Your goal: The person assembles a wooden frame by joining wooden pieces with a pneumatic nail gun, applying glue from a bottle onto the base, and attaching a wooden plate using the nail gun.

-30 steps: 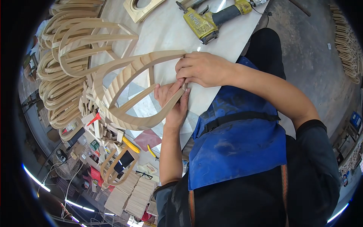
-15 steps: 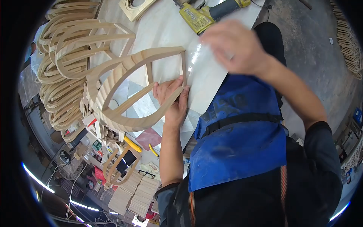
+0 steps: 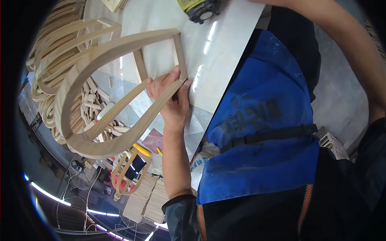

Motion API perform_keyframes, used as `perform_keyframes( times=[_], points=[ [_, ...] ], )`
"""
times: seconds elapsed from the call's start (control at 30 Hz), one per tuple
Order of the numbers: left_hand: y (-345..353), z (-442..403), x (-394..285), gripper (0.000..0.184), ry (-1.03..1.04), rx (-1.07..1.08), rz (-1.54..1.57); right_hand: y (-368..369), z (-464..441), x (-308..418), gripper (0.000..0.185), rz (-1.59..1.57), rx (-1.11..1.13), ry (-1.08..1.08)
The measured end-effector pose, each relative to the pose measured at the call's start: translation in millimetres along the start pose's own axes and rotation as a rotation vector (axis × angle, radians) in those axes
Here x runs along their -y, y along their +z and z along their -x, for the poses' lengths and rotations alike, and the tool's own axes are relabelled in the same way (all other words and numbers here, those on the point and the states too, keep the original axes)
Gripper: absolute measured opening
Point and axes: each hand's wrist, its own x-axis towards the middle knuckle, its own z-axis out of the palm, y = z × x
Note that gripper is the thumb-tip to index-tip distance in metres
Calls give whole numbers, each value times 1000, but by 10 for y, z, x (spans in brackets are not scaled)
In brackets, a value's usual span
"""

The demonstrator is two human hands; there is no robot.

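Observation:
My left hand is closed around the end of a curved wooden frame, where a straight crosspiece meets the curved side. The thumb lies on the outer side and the fingers reach inside. The frame is a tilted, U-shaped double loop of pale wood, joined by crosspieces. Only a sliver of my right hand shows at the top edge, its fingers out of view. Nearest to it, a yellow and black nail gun shows its round end, the rest cut off.
More curved wooden frames are stacked at the left. Loose wood strips pile up behind the held frame. A yellow-handled tool, a reddish sheet and stacked wooden slats are beyond. The pale worktop ends beside my blue apron.
My right hand has moved up, almost out of view. The wooden frame has come nearer and tilted, with my left hand still on it. The nail gun appears higher and partly cut off.

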Motion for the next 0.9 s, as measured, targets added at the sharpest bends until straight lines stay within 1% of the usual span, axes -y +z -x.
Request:
perform_keyframes(
  times=[0.17, 0.2, 0.27, 0.3, 0.43, 0.47, 0.6, 0.77, 0.9],
  points=[
    [35, 39, 20, 45, -4, -37, 7, -155, 561, -6, 17, -163, 583, 351],
    [24, 40, 23, 45, -4, -35, 5, -357, 648, 88, 17, -162, 582, 347],
    [28, 36, 29, 45, 1, -29, 6, -844, 823, 336, 20, -743, 413, 613],
    [26, 58, 31, 45, 0, -27, 10, -884, 840, 445, 20, -742, 418, 615],
    [62, 42, 72, 45, 20, -60, 16, -840, 702, 870, 35, -1506, 573, 659],
    [76, 35, 76, 45, 25, -57, 20, -773, 702, 962, 35, -1506, 569, 666],
    [86, 31, 90, 45, 59, -90, 45, -385, 726, 1340, 43, -1838, 549, 943],
    [104, 43, 124, 46, 54, -97, 30, -126, 818, 1481, 45, -1864, 466, 986],
    [126, 46, 122, 47, 65, -107, 45, -35, 815, 1527, 43, -1884, 479, 1013]
  ],
)
